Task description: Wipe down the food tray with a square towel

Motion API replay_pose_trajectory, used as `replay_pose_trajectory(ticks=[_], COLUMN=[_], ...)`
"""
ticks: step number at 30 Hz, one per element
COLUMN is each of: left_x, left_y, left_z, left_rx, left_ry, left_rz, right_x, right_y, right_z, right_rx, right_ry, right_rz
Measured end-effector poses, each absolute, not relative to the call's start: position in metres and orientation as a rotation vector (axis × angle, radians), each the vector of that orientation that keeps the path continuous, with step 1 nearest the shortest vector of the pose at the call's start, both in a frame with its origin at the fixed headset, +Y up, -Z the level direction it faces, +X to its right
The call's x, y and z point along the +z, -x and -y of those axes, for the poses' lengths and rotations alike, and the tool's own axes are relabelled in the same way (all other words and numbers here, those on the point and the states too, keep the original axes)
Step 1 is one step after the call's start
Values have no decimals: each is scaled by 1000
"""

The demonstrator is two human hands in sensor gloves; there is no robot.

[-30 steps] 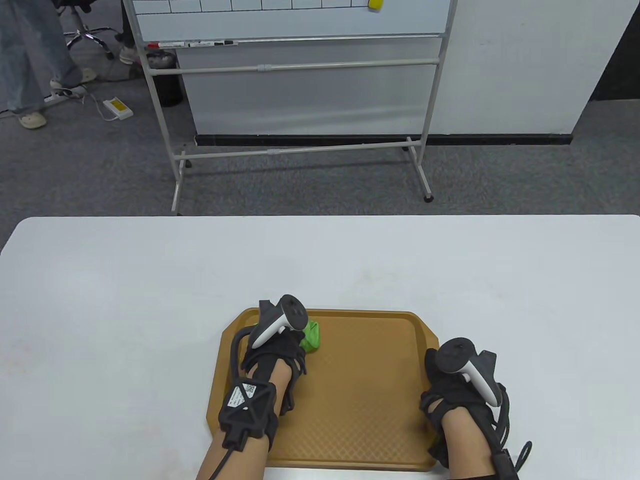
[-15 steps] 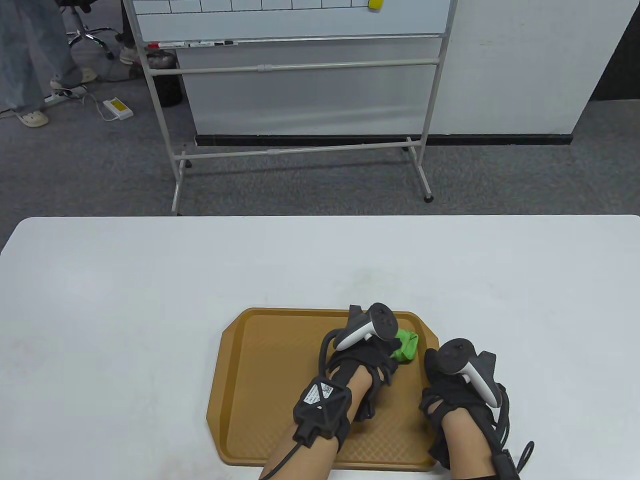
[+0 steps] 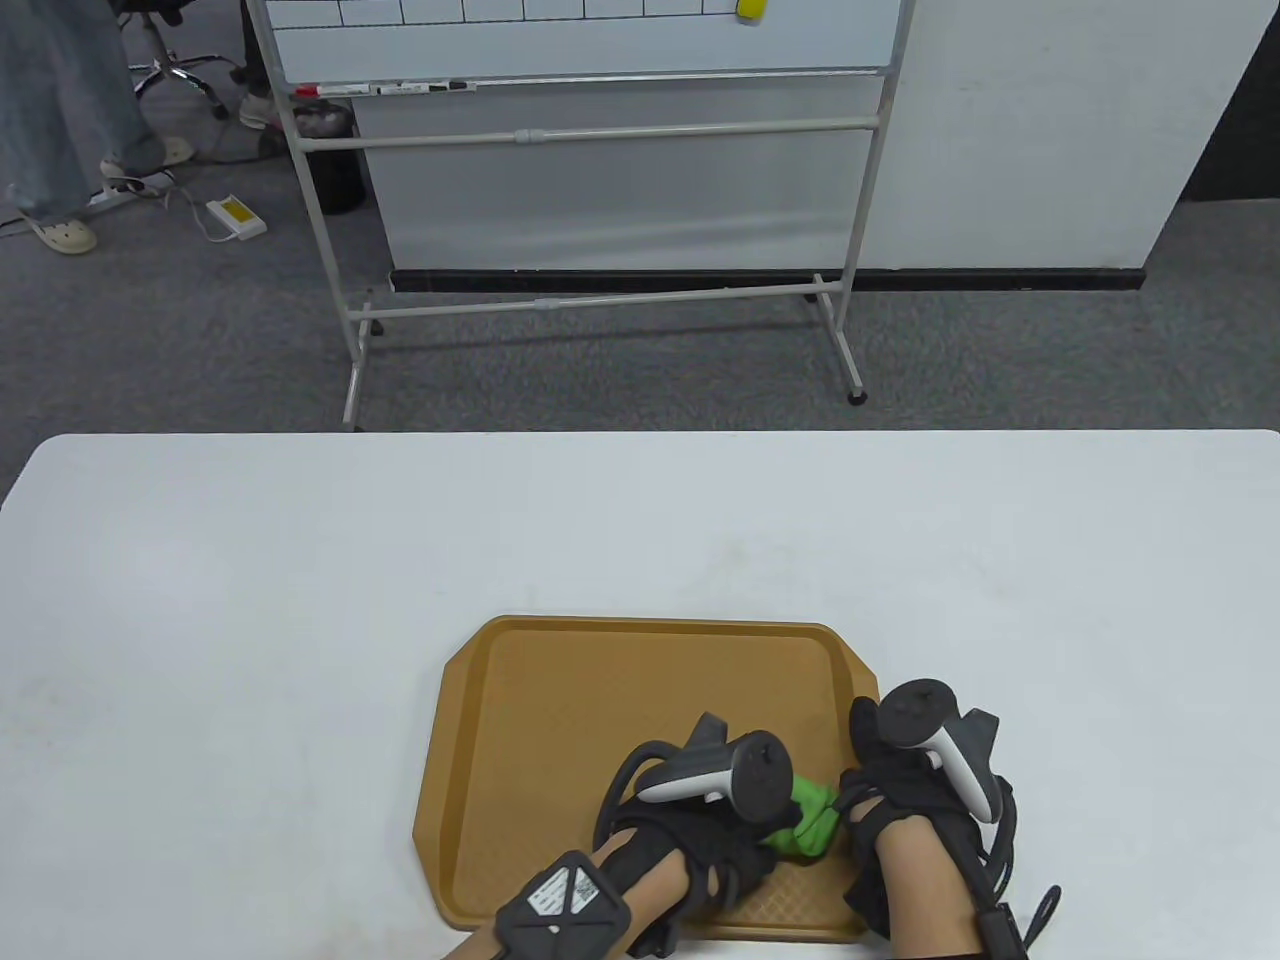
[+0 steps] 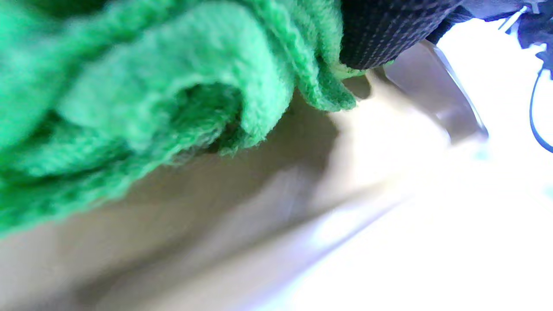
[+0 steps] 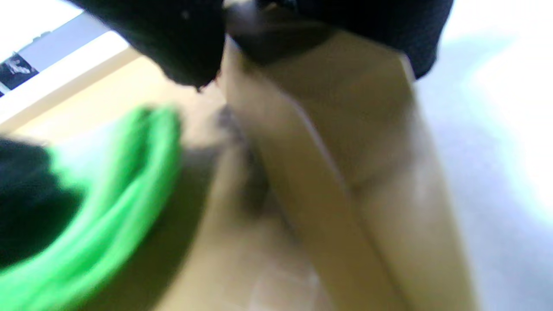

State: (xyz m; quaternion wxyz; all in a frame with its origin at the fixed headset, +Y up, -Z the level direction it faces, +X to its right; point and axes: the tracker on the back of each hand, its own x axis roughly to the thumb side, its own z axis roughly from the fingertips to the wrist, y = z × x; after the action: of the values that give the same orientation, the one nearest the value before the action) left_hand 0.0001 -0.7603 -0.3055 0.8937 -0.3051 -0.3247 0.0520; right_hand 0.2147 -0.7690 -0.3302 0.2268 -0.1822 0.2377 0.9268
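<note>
Since 0.5 s ago, left hand (image 3: 715, 825) w/ green towel (image 3: 808, 822) has slid from tray's upper right down to lower right of frame. It's bunched around the towel, pressing it on food tray (image 3: 560, 720), right beside right hand (image 3: 905, 800), which grips tray's right rim. Unwiped floor lies left & up-frame, so next stroke prob goes leftward.

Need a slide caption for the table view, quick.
Left hand presses green towel on brown tray; right hand at its right rim.
</note>
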Motion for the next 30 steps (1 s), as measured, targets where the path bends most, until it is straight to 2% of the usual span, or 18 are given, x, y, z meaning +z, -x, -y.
replay_pose_trajectory(ticks=[3, 7, 11, 14, 17, 21, 25, 30], left_x=[-291, -285, -298, -319, -343, -374, -400, -412], left_y=[43, 106, 150, 168, 166, 144, 112, 71], left_z=[759, 756, 756, 756, 756, 759, 763, 766], left_rx=[121, 24, 28, 62, 112, 126, 192, 230], left_ry=[655, 611, 596, 599, 607, 580, 569, 596], left_rz=[641, 533, 386, 288, 207, 128, 110, 141], right_x=[-331, -330, -330, -331, -333, -333, -333, -333], right_y=[-214, -216, -216, -215, -213, -212, -210, -209], right_z=[769, 769, 769, 769, 768, 767, 767, 767], right_rx=[2566, 2551, 2548, 2562, 2589, 2600, 2616, 2625], right_ry=[496, 486, 489, 495, 478, 483, 487, 492], right_rz=[-670, -667, -662, -674, -678, -669, -660, -661])
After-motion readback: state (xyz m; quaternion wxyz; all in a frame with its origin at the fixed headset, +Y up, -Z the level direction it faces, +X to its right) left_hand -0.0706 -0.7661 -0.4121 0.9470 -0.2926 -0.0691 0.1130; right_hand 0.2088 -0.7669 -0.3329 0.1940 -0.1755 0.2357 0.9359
